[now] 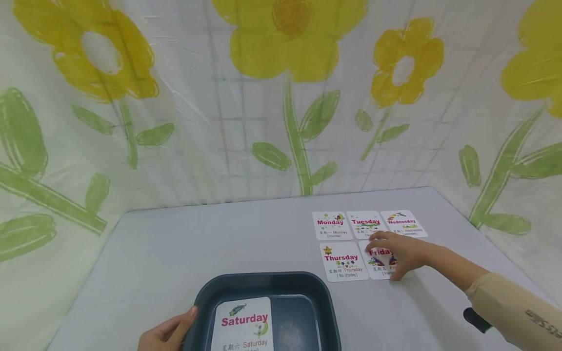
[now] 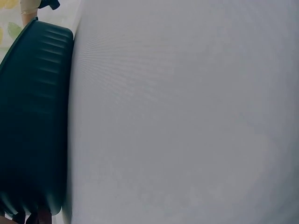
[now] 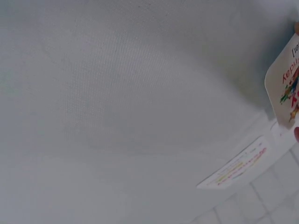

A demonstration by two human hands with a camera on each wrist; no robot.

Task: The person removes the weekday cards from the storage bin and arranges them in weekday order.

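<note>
My right hand [image 1: 407,252] pinches the Friday card [image 1: 376,258] by its edges, thumb at the lower edge and fingers at the upper one. In the right wrist view the Friday card [image 3: 280,88] is tilted above the white table. Left of it lies the Thursday card [image 1: 344,263]. Behind them runs a row of the Monday card [image 1: 332,226], the Tuesday card [image 1: 362,222] and the Wednesday card [image 1: 403,223]. My left hand [image 1: 168,332] grips the left side of a dark blue tray [image 1: 298,317], which holds the Saturday card [image 1: 246,324].
The white table [image 1: 197,239] reaches back to a wall sheet [image 1: 189,161] printed with yellow flowers. A dark device [image 1: 476,320] hangs under the right sleeve [image 1: 509,307]. The tray's ribbed outer wall [image 2: 37,107] rises along the left of the left wrist view.
</note>
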